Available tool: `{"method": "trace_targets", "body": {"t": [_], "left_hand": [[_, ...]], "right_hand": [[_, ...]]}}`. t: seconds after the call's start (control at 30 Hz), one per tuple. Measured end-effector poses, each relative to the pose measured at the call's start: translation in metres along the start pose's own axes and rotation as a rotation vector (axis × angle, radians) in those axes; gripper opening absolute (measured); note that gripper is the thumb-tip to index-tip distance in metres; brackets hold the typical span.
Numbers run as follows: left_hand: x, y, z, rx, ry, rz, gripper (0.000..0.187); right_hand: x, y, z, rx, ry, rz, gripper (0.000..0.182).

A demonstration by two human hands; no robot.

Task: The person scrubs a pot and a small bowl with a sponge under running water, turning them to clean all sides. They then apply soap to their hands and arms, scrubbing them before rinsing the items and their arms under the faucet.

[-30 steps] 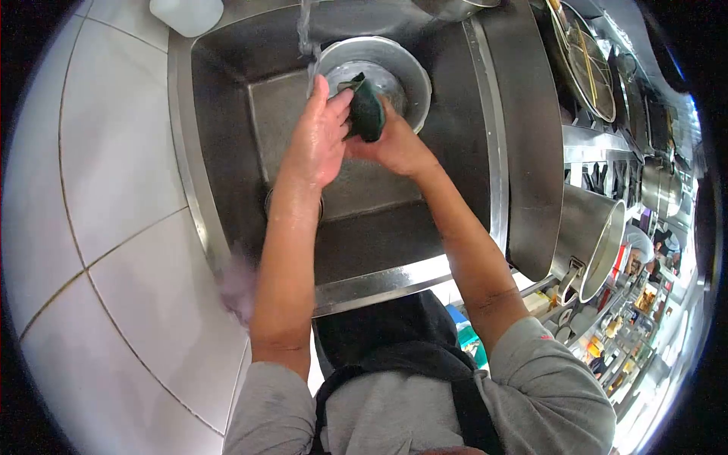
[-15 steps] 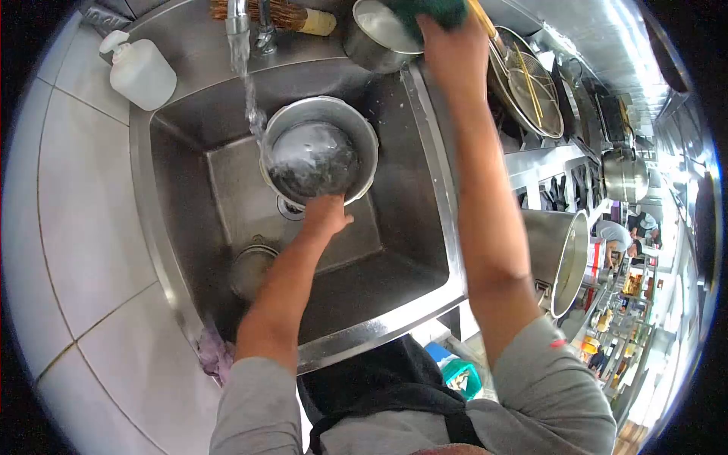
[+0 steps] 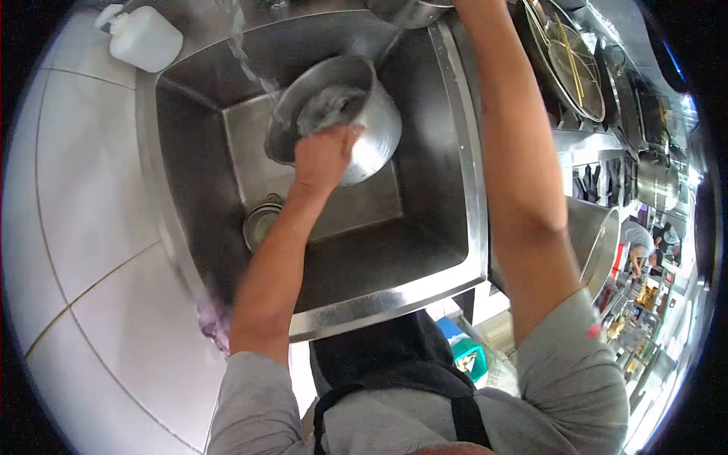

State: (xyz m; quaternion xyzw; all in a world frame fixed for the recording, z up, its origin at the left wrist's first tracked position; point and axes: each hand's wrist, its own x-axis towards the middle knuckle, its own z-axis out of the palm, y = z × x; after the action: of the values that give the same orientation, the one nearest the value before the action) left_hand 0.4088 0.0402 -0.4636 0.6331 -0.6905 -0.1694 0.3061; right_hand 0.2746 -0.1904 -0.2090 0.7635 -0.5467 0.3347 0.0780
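Observation:
In the steel sink (image 3: 364,273), a round metal pot (image 3: 383,133) is tilted to the left with water inside. My left hand (image 3: 322,155) is closed over its near rim. A stream of running water (image 3: 246,53) falls toward the pot's left side. Only my right forearm (image 3: 516,129) shows, reaching up past the sink's right edge; the hand is cut off by the top of the view. Near that wrist, another metal pot (image 3: 409,11) is partly visible at the sink's far edge.
A small round strainer-like item (image 3: 260,225) lies in the sink's lower left. A white pump bottle (image 3: 144,38) stands at the back left. Wire strainers (image 3: 572,72) sit to the right, above a large pot (image 3: 603,239). A purple cloth (image 3: 214,326) hangs at the left edge.
The pot has gone from nearly upright to tilted left, my left hand still on its rim. My right hand, earlier holding a green scouring pad by the other pot, has left the view.

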Motion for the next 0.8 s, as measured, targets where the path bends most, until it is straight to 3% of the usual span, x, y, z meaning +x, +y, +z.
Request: {"method": "trace_targets", "body": {"t": [0.03,0.1,0.13,0.17,0.2,0.23,0.33,0.4,0.47,0.53,0.57,0.6,0.67,0.7,0.73,0.77,0.8], "left_hand": [[0.003,-0.005,-0.012,0.013,-0.003,-0.001,0.048],[0.004,-0.012,-0.037,-0.044,0.107,-0.228,0.053],[-0.001,-0.014,-0.043,-0.029,0.105,-0.233,0.053],[-0.012,-0.018,-0.044,-0.112,0.112,-0.371,0.053],[-0.023,-0.023,-0.045,-0.193,0.122,-0.511,0.053],[-0.033,-0.026,-0.044,-0.178,0.118,-0.519,0.053],[-0.052,-0.028,-0.038,-0.209,0.197,-0.575,0.052],[-0.069,-0.032,-0.034,-0.136,0.232,-0.479,0.052],[-0.085,-0.033,-0.031,-0.134,0.211,-0.541,0.052],[-0.081,-0.024,-0.036,-0.095,0.216,-0.539,0.052],[-0.071,-0.028,-0.033,-0.094,0.220,-0.535,0.052],[-0.057,-0.032,-0.030,-0.054,0.182,-0.520,0.052],[-0.042,-0.040,-0.026,-0.022,0.136,-0.518,0.053],[-0.028,-0.043,-0.029,-0.165,0.213,-0.463,0.051],[-0.016,-0.042,-0.033,-0.310,0.289,-0.405,0.050],[-0.019,-0.030,-0.046,-0.373,0.184,-0.585,0.048],[-0.038,-0.027,-0.049,-0.323,0.137,-0.586,0.048]], "right_hand": [[-0.022,-0.033,-0.031,0.111,0.068,0.047,0.031],[-0.063,-0.057,-0.050,0.178,0.190,-0.041,0.034],[-0.084,-0.058,-0.046,0.317,0.134,-0.077,0.038],[-0.121,-0.062,-0.038,0.111,0.014,0.074,0.036],[-0.155,-0.062,-0.023,0.144,0.016,0.016,0.035],[-0.192,-0.067,-0.011,0.137,-0.111,0.085,0.042],[-0.309,-0.079,0.025,0.194,-0.556,0.038,0.066],[-0.316,-0.066,0.045,0.185,-0.452,-0.074,0.054],[-0.292,-0.039,0.108,0.188,-0.488,0.081,0.055],[-0.239,-0.041,0.140,0.243,-0.997,0.553,0.057],[-0.249,-0.051,0.143,0.183,-0.887,0.390,0.059],[-0.257,-0.056,0.137,0.180,-0.881,0.376,0.059],[-0.294,-0.086,0.077,0.108,-0.545,0.148,0.058],[-0.308,-0.084,0.070,0.153,-0.423,0.015,0.058],[-0.302,-0.075,0.076,0.142,-0.418,0.014,0.058],[-0.287,-0.063,0.092,0.120,-0.438,0.061,0.061],[-0.271,-0.051,0.112,0.104,-0.455,0.108,0.065]]}}
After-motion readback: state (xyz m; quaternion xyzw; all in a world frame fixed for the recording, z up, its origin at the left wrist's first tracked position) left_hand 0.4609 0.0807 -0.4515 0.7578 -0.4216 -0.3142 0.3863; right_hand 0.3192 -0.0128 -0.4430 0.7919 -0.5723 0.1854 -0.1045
